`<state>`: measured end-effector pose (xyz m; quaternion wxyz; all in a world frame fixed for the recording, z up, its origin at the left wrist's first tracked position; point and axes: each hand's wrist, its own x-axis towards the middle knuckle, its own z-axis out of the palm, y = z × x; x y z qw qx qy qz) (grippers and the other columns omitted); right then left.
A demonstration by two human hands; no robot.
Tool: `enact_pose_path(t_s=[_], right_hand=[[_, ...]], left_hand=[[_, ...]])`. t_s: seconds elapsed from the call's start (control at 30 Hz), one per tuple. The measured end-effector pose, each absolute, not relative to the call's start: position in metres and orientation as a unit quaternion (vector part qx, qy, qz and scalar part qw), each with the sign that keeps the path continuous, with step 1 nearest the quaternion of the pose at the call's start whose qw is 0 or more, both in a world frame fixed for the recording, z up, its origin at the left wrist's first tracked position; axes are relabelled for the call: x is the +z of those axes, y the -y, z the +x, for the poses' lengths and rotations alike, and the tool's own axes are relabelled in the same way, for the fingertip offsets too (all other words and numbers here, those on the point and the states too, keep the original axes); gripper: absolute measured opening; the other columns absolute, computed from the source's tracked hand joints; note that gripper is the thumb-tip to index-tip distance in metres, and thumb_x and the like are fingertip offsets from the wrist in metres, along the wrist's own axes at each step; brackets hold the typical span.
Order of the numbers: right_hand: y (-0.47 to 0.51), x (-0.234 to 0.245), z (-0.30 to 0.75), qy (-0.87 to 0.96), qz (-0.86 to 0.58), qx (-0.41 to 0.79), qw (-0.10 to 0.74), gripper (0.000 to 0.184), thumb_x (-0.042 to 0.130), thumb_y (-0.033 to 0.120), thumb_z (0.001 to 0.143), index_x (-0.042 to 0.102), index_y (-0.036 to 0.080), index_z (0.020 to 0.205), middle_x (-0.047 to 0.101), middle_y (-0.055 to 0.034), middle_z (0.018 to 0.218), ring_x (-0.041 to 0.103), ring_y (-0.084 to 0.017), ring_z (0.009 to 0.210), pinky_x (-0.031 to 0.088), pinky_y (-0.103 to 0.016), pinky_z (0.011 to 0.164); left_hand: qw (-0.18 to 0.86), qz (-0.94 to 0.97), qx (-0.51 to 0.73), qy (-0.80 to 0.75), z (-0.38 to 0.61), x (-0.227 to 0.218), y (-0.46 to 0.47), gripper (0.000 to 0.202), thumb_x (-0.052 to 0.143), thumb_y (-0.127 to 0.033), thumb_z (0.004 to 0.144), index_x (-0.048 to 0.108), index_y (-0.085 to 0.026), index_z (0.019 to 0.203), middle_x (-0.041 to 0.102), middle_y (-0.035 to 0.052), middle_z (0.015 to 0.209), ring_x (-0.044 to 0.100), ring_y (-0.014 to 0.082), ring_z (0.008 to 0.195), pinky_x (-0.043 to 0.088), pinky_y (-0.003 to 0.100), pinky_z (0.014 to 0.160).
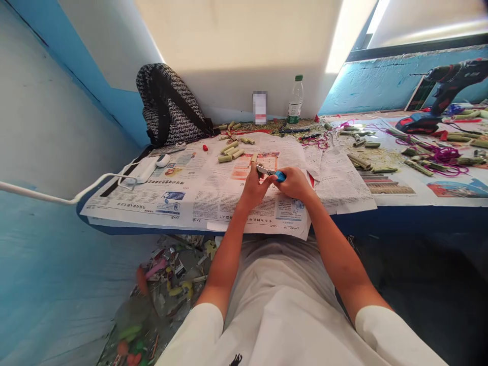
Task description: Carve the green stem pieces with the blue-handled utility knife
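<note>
My left hand is closed around a short pale-green stem piece that looks like cut bamboo; its top end sticks up above the fingers. In my right hand is a knife with a blue handle. Its grey blade points left and lies against or just over my left fingers and the stem piece; exact contact is hidden. Both hands are close together above the newspaper. Just beyond them lies a small group of cut stem pieces.
A patterned backpack leans at the back left, near a white power strip with its cable. A plastic bottle stands behind. To the right are more stems, purple string and a cordless drill. Litter covers the floor lower left.
</note>
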<state>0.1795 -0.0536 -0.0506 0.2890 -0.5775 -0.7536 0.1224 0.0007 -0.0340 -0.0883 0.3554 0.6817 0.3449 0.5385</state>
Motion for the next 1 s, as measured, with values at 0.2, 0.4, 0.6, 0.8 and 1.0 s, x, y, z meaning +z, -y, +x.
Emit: enact_pose_path(t_s=[0.2, 0.4, 0.6, 0.8, 1.0], right_hand=[[0.055, -0.048, 0.178, 0.753, -0.581, 0.127, 0.282, 0.027, 0.062, 0.035, 0.086, 0.052, 0.023, 0.063, 0.051, -0.0006, 0.061, 0.037, -0.016, 0.063, 0.024, -0.034, 0.063], [0.052, -0.050, 0.177, 0.737, -0.601, 0.111, 0.289, 0.027, 0.062, 0.034, 0.083, 0.048, 0.024, 0.062, 0.050, -0.0008, 0.062, 0.035, -0.016, 0.062, 0.022, -0.034, 0.063], [0.053, -0.050, 0.179, 0.745, -0.579, 0.137, 0.303, 0.027, 0.061, 0.033, 0.081, 0.045, 0.023, 0.062, 0.046, 0.0005, 0.060, 0.035, -0.015, 0.062, 0.023, -0.034, 0.063], [0.051, -0.050, 0.185, 0.761, -0.547, 0.189, 0.293, 0.030, 0.062, 0.030, 0.078, 0.040, 0.024, 0.059, 0.041, 0.0033, 0.057, 0.033, -0.013, 0.061, 0.023, -0.033, 0.062], [0.052, -0.050, 0.186, 0.763, -0.543, 0.199, 0.288, 0.030, 0.062, 0.030, 0.078, 0.040, 0.024, 0.059, 0.039, 0.0039, 0.057, 0.032, -0.013, 0.060, 0.023, -0.033, 0.062]], left_hand=[[0.341, 0.688, 0.544, -0.338, 0.002, -0.087, 0.036, 0.055, 0.077, -0.071, 0.088, 0.048, -0.025, 0.098, 0.051, -0.0005, 0.090, 0.049, 0.0157, 0.082, 0.039, 0.031, 0.071], [0.311, 0.682, 0.546, -0.374, 0.005, -0.080, 0.044, 0.057, 0.071, -0.076, 0.089, 0.050, -0.024, 0.090, 0.054, -0.0011, 0.079, 0.047, 0.0156, 0.074, 0.037, 0.033, 0.072], [0.313, 0.669, 0.565, -0.367, 0.005, -0.080, 0.045, 0.059, 0.079, -0.074, 0.084, 0.046, -0.025, 0.094, 0.047, -0.0010, 0.086, 0.045, 0.0162, 0.079, 0.038, 0.032, 0.070], [0.291, 0.694, 0.552, -0.360, 0.003, -0.080, 0.046, 0.060, 0.078, -0.075, 0.084, 0.050, -0.026, 0.102, 0.050, 0.0021, 0.095, 0.049, 0.0196, 0.089, 0.042, 0.036, 0.083], [0.296, 0.699, 0.549, -0.350, 0.003, -0.080, 0.045, 0.059, 0.077, -0.075, 0.084, 0.050, -0.026, 0.099, 0.051, 0.0019, 0.093, 0.049, 0.0194, 0.087, 0.041, 0.036, 0.082]])
